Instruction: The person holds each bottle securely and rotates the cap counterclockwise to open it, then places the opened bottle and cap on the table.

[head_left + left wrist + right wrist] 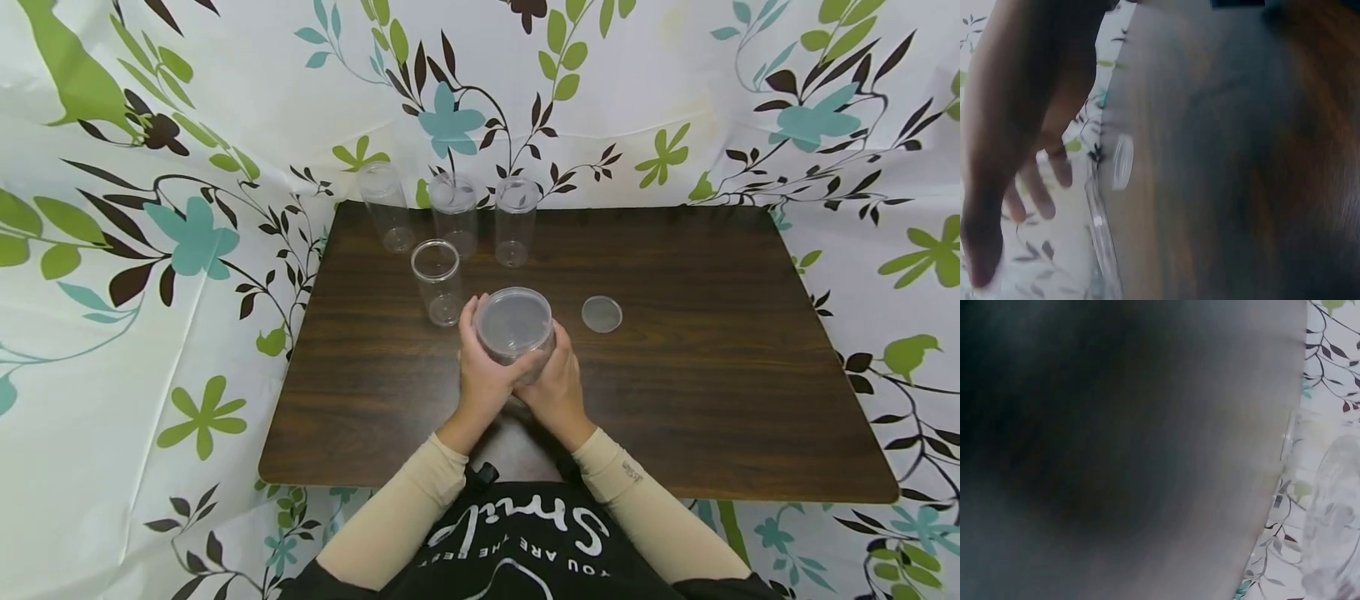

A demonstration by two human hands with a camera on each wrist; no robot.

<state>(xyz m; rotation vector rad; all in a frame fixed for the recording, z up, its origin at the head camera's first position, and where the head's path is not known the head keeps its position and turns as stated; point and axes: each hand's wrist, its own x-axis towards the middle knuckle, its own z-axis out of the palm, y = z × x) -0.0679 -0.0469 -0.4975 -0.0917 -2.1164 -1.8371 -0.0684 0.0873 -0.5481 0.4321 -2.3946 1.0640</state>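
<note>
In the head view both hands grip a clear plastic jar (517,354) above the near middle of the table. A round translucent lid (514,321) covers its top. The left hand (482,367) wraps the jar's left side, fingers up by the lid's edge. From the right, the right hand (558,383) holds the jar, its thumb reaching across the front. Part of the left hand (1029,125) shows dark and blurred in the left wrist view. The right wrist view catches clear plastic (1335,531) at its right edge, with no hand showing there.
A loose clear lid (602,314) lies on the brown wooden table (712,375), right of the hands. An uncovered clear jar (437,283) stands left of them. Three more clear jars (515,221) line the table's far edge, before a patterned cloth (637,83).
</note>
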